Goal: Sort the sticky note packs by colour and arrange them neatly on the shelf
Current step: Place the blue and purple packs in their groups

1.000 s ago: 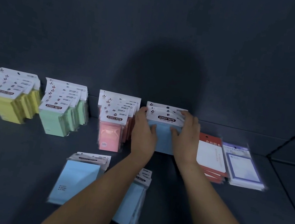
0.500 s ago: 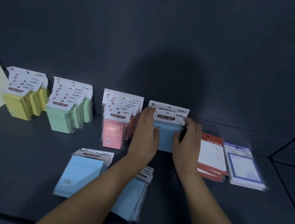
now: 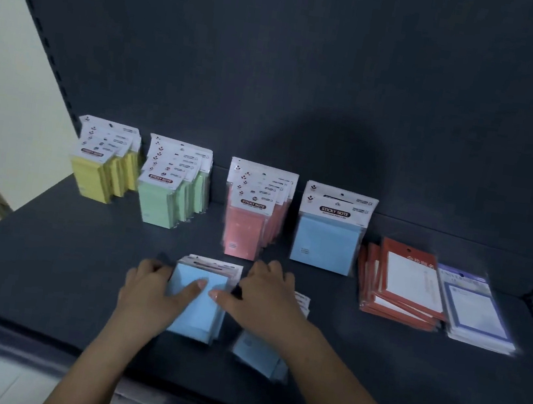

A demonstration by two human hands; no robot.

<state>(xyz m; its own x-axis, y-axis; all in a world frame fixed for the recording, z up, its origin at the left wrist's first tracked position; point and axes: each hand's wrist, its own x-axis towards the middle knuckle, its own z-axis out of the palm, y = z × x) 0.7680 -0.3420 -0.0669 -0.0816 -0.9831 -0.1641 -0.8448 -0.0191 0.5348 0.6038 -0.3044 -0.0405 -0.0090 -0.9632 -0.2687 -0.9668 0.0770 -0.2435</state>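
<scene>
Stretching out beneath my fingers is the dark shelf [image 3: 45, 256], and its back panel [image 3: 311, 71] rises well beyond my fingertips. Against that panel stand the sorted rows of sticky note packs. The yellow packs [image 3: 97, 178] are farthest to the left and the green packs [image 3: 162, 201] are next to them. The pink packs [image 3: 244, 229] stand just past my knuckles, and the upright blue packs [image 3: 326, 241] are beyond my right hand [image 3: 265, 297]. Well to the right of my fingers a pile of orange-red packs [image 3: 407, 283] lies flat, with a pile of purple-bordered packs [image 3: 475, 313] just beside it.

Closer in, the flat blue stack [image 3: 195, 311] lies between my hands near the shelf's front edge. A second blue stack [image 3: 254, 354], which is blurred, sits partly under my right wrist.

My left hand [image 3: 156, 292] grips the flat blue stack from the left. Its fingers [image 3: 146, 265] are curled round the side edge and its thumb [image 3: 195, 286] is laid across the top sheet. My right hand takes the opposite side, knuckles arched over the right edge, with its thumb [image 3: 219, 296] pressed on top. The two thumb tips are almost meeting. Nothing stands between my hands and the upright blue packs.
</scene>
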